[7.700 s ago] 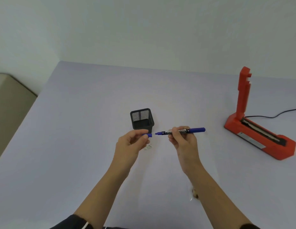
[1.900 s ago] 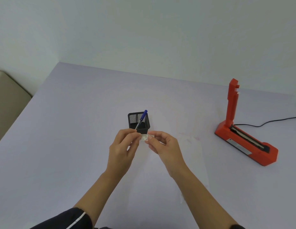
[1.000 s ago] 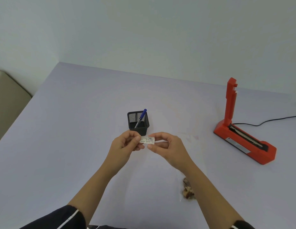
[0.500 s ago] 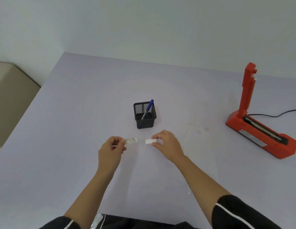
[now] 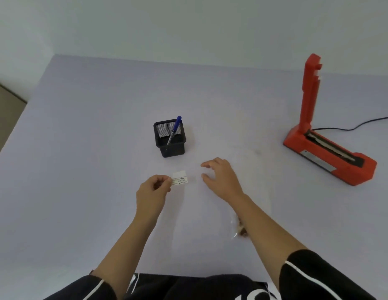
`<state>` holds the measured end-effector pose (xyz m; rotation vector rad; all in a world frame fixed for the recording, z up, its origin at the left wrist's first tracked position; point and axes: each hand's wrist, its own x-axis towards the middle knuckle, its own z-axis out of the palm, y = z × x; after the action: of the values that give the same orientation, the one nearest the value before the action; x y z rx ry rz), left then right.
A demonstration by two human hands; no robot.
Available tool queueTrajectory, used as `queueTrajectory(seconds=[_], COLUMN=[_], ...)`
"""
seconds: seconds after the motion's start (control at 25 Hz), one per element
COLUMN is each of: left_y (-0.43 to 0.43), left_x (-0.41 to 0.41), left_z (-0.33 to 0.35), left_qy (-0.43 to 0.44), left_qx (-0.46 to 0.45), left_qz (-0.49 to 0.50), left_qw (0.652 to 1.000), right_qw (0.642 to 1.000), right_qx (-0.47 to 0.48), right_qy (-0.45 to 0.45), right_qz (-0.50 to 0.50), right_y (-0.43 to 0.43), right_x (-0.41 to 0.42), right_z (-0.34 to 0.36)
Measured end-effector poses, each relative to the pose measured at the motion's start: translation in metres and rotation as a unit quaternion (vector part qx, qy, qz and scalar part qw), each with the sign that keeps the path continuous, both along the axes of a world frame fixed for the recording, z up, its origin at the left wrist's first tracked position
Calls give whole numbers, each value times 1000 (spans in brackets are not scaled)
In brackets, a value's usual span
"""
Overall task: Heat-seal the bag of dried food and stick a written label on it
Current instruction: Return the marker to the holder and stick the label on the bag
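While the left hand (image 5: 154, 192) pinches one end of the written label (image 5: 180, 181) between thumb and forefinger, the right hand (image 5: 221, 178) hovers just beside it, fingers loosely spread and holding nothing; a blank white slip (image 5: 179, 173) shows just behind the label; the clear bag (image 5: 233, 223) lies flat on the table (image 5: 80, 148) under the right forearm, with brown dried food (image 5: 242, 231) at its near end; a blue pen (image 5: 175, 128) leans in the black mesh cup (image 5: 171, 144); the red sealer (image 5: 331, 154) sits well to the right, arm raised.
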<state>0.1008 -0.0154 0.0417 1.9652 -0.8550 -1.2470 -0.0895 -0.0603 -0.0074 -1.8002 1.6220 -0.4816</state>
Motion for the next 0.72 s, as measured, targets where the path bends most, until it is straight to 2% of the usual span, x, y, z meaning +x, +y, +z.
queueTrajectory(seconds=[0.24,0.36,0.52,0.72], left_y=[-33,-46,-49,-47], left_x=[-106,-147,-172,-179], left_z=[-17,-31,-50,-61], left_qy=[76,90,35,-27], left_qx=[37,58,69,56], left_qz=[-134,-168,-148,-143], left_qw=[987,980,986,988], right_qw=[993,993,997,999], right_qx=[17,71,68,37], right_qy=[-10,-22,0,-18], right_qz=[-120,-94,-22,-20], right_y=[22,23,24,27], right_x=[-117,-150,-163,-167], right_z=[4,-3,-21,-32])
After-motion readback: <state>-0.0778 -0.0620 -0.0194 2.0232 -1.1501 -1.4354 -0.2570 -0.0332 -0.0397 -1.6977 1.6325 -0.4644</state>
